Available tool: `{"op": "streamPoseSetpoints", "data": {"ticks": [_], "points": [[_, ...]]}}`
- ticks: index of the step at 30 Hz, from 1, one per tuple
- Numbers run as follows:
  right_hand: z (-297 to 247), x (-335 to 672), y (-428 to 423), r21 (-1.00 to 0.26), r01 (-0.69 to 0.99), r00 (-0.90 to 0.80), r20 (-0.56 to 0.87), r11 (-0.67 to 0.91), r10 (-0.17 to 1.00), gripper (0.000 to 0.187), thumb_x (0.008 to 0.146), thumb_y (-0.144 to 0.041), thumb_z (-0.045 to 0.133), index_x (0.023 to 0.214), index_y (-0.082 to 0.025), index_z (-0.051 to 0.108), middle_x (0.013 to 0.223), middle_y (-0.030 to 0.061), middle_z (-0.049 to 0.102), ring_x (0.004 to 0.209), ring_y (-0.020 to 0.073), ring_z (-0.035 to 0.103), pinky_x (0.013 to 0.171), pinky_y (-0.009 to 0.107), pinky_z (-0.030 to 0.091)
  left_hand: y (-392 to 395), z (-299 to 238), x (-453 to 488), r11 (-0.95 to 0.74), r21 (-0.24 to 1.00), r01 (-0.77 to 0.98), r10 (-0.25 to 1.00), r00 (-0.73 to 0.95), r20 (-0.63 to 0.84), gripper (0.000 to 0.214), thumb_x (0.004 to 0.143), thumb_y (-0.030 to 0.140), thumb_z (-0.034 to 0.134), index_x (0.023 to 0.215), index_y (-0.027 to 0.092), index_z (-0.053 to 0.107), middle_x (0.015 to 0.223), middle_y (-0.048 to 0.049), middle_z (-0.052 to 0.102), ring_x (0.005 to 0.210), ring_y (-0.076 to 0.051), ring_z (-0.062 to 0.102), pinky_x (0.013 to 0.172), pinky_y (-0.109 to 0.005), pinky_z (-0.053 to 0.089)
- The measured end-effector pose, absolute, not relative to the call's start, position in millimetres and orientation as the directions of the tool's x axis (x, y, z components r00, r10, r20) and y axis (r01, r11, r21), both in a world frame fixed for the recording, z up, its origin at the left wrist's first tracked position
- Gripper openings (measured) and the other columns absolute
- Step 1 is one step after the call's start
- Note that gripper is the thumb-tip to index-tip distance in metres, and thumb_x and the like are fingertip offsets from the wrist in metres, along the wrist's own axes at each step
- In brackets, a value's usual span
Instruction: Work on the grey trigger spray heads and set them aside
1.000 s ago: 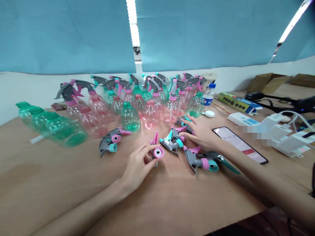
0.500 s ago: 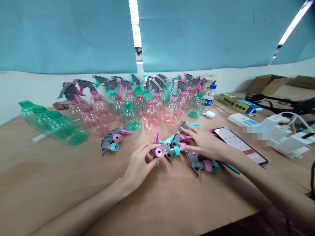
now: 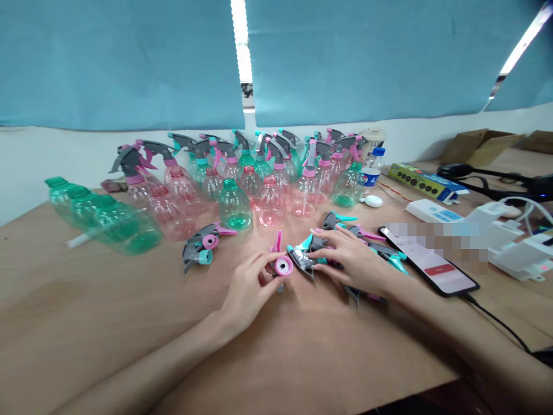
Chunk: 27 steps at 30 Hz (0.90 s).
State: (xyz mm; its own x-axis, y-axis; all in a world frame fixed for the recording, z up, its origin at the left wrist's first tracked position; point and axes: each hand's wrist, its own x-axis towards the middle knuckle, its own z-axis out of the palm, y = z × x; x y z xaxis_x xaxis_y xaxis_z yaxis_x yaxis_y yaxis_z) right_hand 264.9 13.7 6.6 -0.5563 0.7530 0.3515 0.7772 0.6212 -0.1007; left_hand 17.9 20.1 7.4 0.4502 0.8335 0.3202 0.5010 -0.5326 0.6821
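Observation:
My left hand is closed around a pink-collared spray head, its round opening turned toward me and its pink trigger pointing up. Just beside it, my right hand has its thumb and fingers on a grey-and-teal spray head, whose collar end is hidden by the fingers. Under and behind the right hand lie several more grey spray heads with pink or teal parts, partly covered. A small group of loose spray heads rests to the left.
Behind stand several pink bottles and green bottles, many topped with spray heads. Green bottles line the left. A phone with a cable, a white power strip, a cardboard box and a soda bottle occupy the right.
The right hand has shifted over the pile, and the grey-and-teal spray head by its fingers now lies turned differently. Teal-triggered heads show to its right. The left hand keeps its spray head.

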Motion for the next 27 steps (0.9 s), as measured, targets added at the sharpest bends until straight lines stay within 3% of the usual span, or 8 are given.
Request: {"op": "streamPoseSetpoints", "data": {"ticks": [9,14,21,24,27], "points": [[14.6,289.3,15.0,-0.2,0.812,-0.462,0.355,0.548,0.813,0.024,0.09,-0.021,0.047,0.102,-0.023,0.068,0.122,0.012,0.057,0.111,0.0267,0.054,0.089,0.045,0.046,20.4,5.1,17.3,-0.512,0.704,0.492,0.843,0.444,0.304,0.025,0.078,0.014,0.066,0.102,0.022,0.063,0.086,0.0019,0.061,0.066,-0.011,0.056,0.059,-0.022,0.046],[35.3,250.8,9.8,-0.354,0.708,-0.465,0.418,0.611,0.781,0.018,0.091,-0.025,0.049,0.101,-0.021,0.064,0.093,0.0062,0.066,0.086,0.0188,0.061,0.076,0.033,0.049,19.7,4.4,16.5,-0.522,0.7,0.487,0.839,0.443,0.317,0.026,0.079,0.016,0.066,0.104,0.023,0.063,0.089,0.0012,0.062,0.064,-0.011,0.056,0.059,-0.022,0.047],[19.0,206.8,4.0,-0.282,0.665,-0.491,0.534,0.692,0.689,0.019,0.091,-0.022,0.047,0.089,-0.017,0.065,0.078,0.0059,0.068,0.07,0.0174,0.061,0.062,0.029,0.045,19.4,4.1,15.9,-0.526,0.704,0.476,0.841,0.413,0.349,0.022,0.081,0.021,0.066,0.103,0.021,0.064,0.089,-0.0003,0.062,0.066,-0.012,0.056,0.063,-0.024,0.049],[6.7,202.6,1.8,-0.231,0.699,-0.46,0.579,0.677,0.673,0.021,0.091,-0.021,0.046,0.094,-0.017,0.067,0.077,0.0058,0.071,0.066,0.0177,0.062,0.06,0.029,0.045,20.4,3.2,15.7,-0.534,0.696,0.48,0.838,0.405,0.365,0.02,0.081,0.023,0.066,0.1,0.021,0.064,0.087,-0.0007,0.062,0.07,-0.014,0.057,0.064,-0.024,0.048],[0.6,199.9,-1.6,-0.277,0.71,-0.411,0.583,0.647,0.701,0.023,0.092,-0.021,0.046,0.1,-0.015,0.067,0.075,0.0054,0.072,0.06,0.0158,0.062,0.056,0.027,0.044,21.0,2.8,15.4,-0.521,0.712,0.471,0.847,0.391,0.361,0.02,0.08,0.02,0.066,0.099,0.02,0.064,0.087,-0.0004,0.064,0.07,-0.013,0.057,0.061,-0.023,0.048]]}}
